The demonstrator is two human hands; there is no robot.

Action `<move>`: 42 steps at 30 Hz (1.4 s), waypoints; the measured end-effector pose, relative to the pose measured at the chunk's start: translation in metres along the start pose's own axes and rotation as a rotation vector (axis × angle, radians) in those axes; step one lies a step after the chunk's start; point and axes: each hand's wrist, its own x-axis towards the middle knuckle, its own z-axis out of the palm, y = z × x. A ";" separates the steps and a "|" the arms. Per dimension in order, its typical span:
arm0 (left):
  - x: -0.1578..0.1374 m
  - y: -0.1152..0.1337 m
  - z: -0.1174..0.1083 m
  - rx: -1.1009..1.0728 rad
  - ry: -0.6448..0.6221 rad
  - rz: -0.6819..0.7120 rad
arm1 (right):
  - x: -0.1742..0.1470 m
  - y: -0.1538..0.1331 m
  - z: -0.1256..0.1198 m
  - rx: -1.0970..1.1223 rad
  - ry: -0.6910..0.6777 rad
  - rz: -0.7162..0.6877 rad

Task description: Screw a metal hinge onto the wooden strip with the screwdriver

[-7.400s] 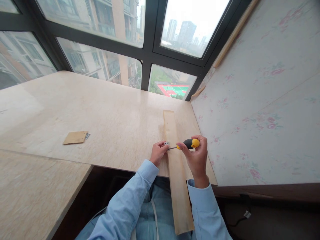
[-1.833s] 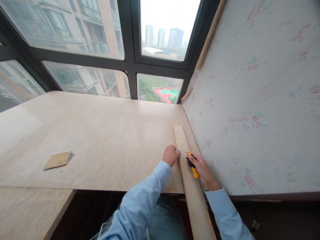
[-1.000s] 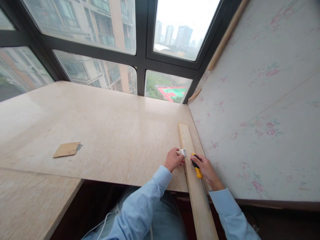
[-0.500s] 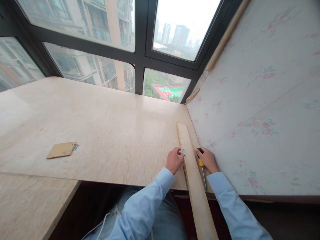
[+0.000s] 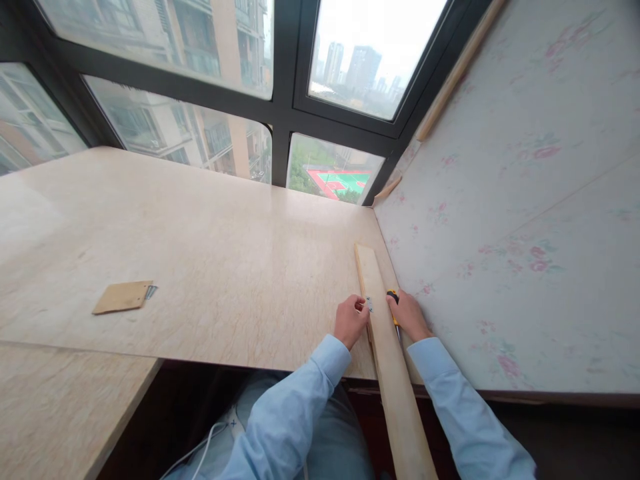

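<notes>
A long pale wooden board (image 5: 385,340) lies near the wall and sticks out past the tabletop's front edge. On its upper face, at the left edge, is a small silvery metal plate (image 5: 370,304) with dark spots like screw holes. My left hand (image 5: 351,320) is closed there, thumb and finger pinched at the plate's left side. To the right of the board, my right hand (image 5: 409,315) grips a yellow and black screwdriver (image 5: 393,295) by its handle. The screwdriver's shaft points back toward me, along the board's right side; the hand hides part of the handle.
Far left on the stone-patterned tabletop (image 5: 225,267) lies a brown flat piece (image 5: 121,297) with several screws (image 5: 151,291) at its right end. A floral-papered wall (image 5: 525,233) rises close on the right. Dark-framed windows stand behind. A white cable (image 5: 204,450) hangs by my lap.
My right hand has shifted slightly left with the screwdriver, closer to the board, and less of the shaft shows. My left hand stays at the metal plate.
</notes>
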 end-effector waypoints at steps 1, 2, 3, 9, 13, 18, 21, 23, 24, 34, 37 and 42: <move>-0.001 0.000 0.000 -0.018 0.005 -0.003 | -0.002 -0.001 -0.001 -0.008 0.001 0.003; -0.002 0.001 0.001 -0.034 0.007 -0.004 | -0.004 -0.002 -0.003 -0.019 0.004 0.007; -0.003 0.001 0.001 -0.048 0.006 -0.007 | -0.006 -0.003 -0.004 -0.027 0.021 -0.003; -0.002 0.004 -0.003 -0.202 -0.026 -0.118 | -0.016 -0.011 0.000 0.199 0.129 -0.597; 0.002 0.006 -0.006 -0.325 -0.069 -0.245 | -0.013 -0.017 0.008 0.333 -0.081 -0.689; 0.001 0.009 -0.006 -0.291 -0.079 -0.269 | -0.005 -0.020 0.009 0.403 -0.119 -0.656; 0.000 0.008 -0.004 -0.285 -0.081 -0.252 | -0.002 -0.017 0.010 0.399 -0.114 -0.666; 0.000 0.007 -0.005 -0.296 -0.082 -0.258 | 0.000 -0.014 0.011 0.407 -0.119 -0.669; 0.000 0.007 -0.007 -0.299 -0.077 -0.263 | 0.000 -0.013 0.012 0.415 -0.119 -0.670; 0.003 0.002 -0.138 -0.142 0.193 -0.143 | 0.011 0.005 0.037 0.417 -0.035 -0.735; -0.008 -0.001 -0.215 -0.063 0.490 -0.121 | 0.019 0.012 0.051 0.427 -0.006 -0.762; -0.039 0.002 -0.329 0.226 0.887 -0.059 | 0.045 0.027 0.084 0.471 0.103 -0.801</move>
